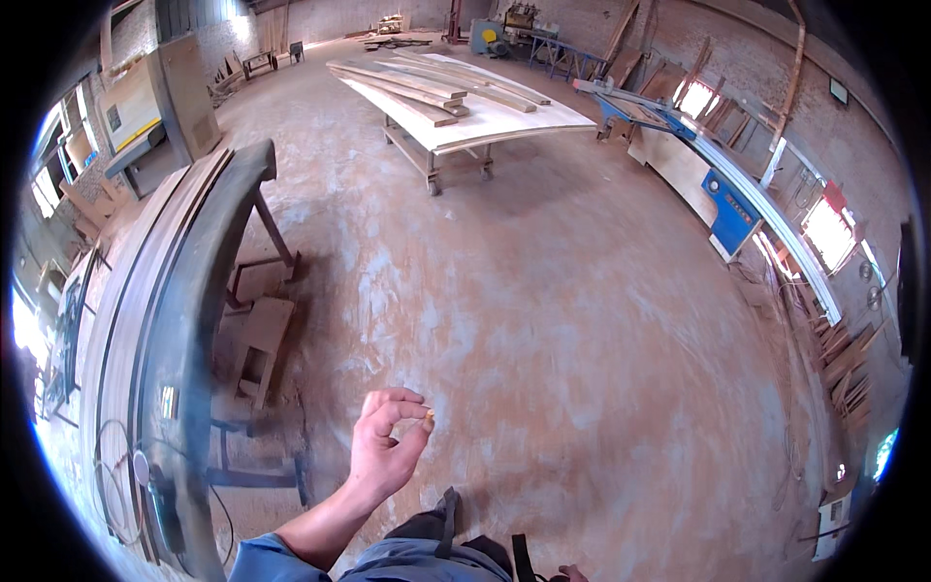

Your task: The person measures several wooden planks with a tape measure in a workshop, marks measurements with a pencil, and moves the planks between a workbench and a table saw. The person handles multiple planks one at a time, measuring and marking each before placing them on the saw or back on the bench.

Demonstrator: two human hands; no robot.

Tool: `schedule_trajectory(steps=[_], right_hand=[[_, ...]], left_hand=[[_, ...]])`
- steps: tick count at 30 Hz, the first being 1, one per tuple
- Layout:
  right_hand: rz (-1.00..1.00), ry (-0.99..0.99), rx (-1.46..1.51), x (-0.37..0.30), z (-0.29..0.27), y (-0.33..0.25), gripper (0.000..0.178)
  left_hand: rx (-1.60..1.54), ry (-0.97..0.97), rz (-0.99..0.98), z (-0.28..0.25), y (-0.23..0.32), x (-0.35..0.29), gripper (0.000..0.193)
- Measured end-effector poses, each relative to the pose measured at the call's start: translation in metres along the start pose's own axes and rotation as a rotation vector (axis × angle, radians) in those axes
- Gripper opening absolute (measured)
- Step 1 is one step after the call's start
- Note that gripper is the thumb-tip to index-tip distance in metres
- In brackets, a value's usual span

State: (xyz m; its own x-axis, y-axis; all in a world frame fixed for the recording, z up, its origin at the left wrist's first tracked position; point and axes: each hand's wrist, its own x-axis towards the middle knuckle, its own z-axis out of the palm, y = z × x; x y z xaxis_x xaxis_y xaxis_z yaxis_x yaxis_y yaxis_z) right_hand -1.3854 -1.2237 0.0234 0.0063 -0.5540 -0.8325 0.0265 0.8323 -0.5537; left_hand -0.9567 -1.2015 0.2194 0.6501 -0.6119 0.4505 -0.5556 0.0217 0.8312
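My left hand point(388, 441) is raised over the floor in front of my body, its thumb and forefinger pinched together. Between those fingertips sits a small yellowish piece point(430, 414), too small for me to tell its kind. Only a sliver of my right hand point(572, 573) shows at the lower edge; its fingers are mostly cut off. To the left of my left hand runs a long bench point(225, 291) with long wooden boards point(145, 281) lying lengthwise on it.
Ahead, a wheeled cart point(514, 136) carries a wide pale sheet with planks point(417, 87) stacked on top. A blue and white sliding table saw point(732, 209) lines the right wall. A small wooden stool point(267, 339) stands by the bench. A cable point(228, 514) hangs near the bench's close end.
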Motion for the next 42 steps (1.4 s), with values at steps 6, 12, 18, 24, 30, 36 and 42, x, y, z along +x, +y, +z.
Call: schedule_trajectory(steps=[6,12,18,24,30,36,42], right_hand=[[0.077,0.057,0.200,0.079,0.037,-0.091,0.031],[-0.024,-0.038,0.089,0.251,0.021,-0.162,0.039],[-0.047,-0.103,0.134,0.320,0.101,-0.377,0.036],[-0.040,-0.185,0.041,0.407,0.165,-0.517,0.035],[0.023,-0.165,0.096,0.472,0.233,-0.621,0.037],[0.058,-0.003,-0.065,0.491,0.282,-0.740,0.043],[0.024,-0.029,0.114,0.564,0.321,-0.835,0.042]], left_hand=[[-0.024,-0.129,0.024,0.110,-0.018,0.111,0.015],[0.134,-0.069,0.136,0.216,-0.031,0.218,0.018],[0.235,0.001,0.099,0.304,-0.042,0.328,0.017],[0.305,-0.002,0.069,0.390,-0.069,0.424,0.011],[0.197,0.015,0.059,0.476,-0.128,0.557,0.017],[-0.023,-0.164,0.360,0.582,-0.089,0.725,0.019],[-0.349,-0.341,0.874,0.656,-0.017,0.839,0.012]])
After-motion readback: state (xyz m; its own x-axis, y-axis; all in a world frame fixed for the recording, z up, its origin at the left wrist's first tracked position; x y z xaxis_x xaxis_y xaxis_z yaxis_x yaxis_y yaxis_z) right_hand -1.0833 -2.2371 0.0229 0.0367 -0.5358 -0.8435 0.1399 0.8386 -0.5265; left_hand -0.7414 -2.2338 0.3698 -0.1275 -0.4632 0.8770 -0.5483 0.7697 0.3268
